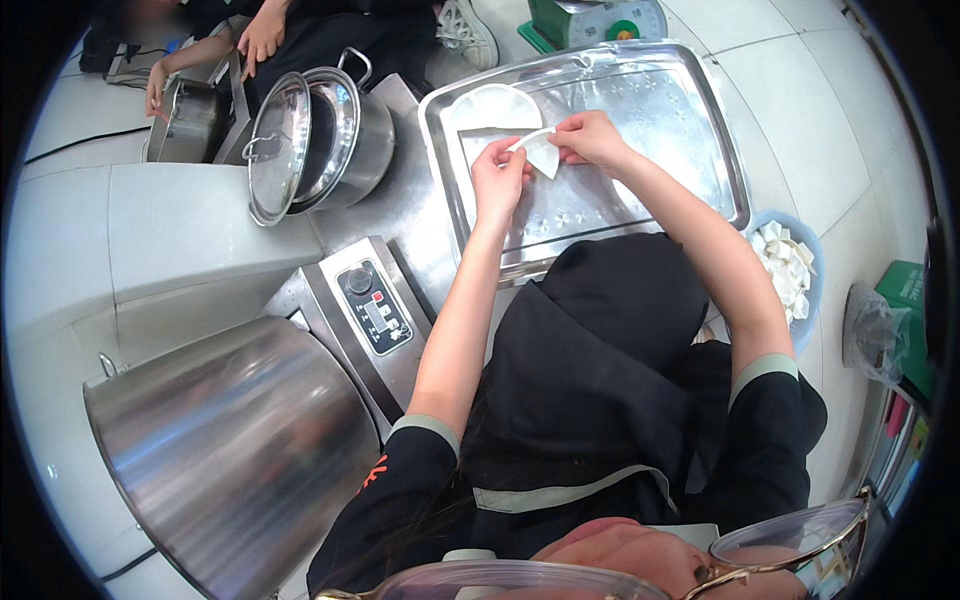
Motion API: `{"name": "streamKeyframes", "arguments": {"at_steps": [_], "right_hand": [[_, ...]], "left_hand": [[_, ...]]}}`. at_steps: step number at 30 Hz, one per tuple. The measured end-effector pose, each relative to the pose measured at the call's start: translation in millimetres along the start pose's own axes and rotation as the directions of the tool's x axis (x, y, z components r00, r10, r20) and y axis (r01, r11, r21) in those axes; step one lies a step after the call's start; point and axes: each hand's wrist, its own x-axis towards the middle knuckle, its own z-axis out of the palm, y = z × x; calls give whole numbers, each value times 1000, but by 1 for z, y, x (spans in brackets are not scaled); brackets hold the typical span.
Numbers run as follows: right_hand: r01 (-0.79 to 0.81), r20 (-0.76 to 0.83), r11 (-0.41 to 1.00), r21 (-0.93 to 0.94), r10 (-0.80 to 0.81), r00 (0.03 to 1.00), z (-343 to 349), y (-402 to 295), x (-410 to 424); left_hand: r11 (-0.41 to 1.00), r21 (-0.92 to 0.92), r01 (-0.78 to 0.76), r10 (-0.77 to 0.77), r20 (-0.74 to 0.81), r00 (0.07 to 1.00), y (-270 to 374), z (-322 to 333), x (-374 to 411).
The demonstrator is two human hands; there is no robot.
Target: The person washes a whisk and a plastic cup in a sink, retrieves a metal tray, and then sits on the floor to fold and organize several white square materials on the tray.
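Over a shiny metal tray (645,176), my left hand (501,176) and my right hand (589,141) hold one thin white wedge-shaped piece (543,153) between them. Fingers of both hands pinch it along its upper curved edge, and its pointed end hangs down toward me. I cannot tell what the white piece is made of. Just beyond my left hand, a half-round white thing (496,107) with faint lines across it lies at the tray's far left corner. It may be several similar pieces fanned side by side.
A light-blue basin (811,300) of white chunks (780,259) stands right of the tray. On the left are a lidded steel pot (371,142), an induction cooker (375,307) and a large steel stockpot (232,442). A green dial scale (607,28) and another person's hand (262,36) are beyond.
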Motion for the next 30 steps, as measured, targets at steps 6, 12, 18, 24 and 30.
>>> {"name": "streamKeyframes", "arguments": {"at_steps": [6, 12, 18, 24, 30], "right_hand": [[134, -148, 991, -16, -135, 980, 27, 1, 22], [141, -97, 990, 26, -138, 986, 32, 11, 26], [112, -83, 994, 5, -111, 990, -2, -6, 3], [158, -227, 976, -148, -189, 955, -133, 9, -79], [-557, -426, 618, -554, 364, 828, -284, 101, -169]], "left_hand": [[991, 26, -134, 136, -265, 955, -11, -3, 38], [985, 103, -139, 161, -251, 954, -22, -12, 51], [907, 375, -195, 300, -246, 922, -22, -20, 58], [398, 785, -475, 625, 147, 767, 0, -31, 52], [263, 798, -542, 545, 341, 766, 10, -16, 52]]}}
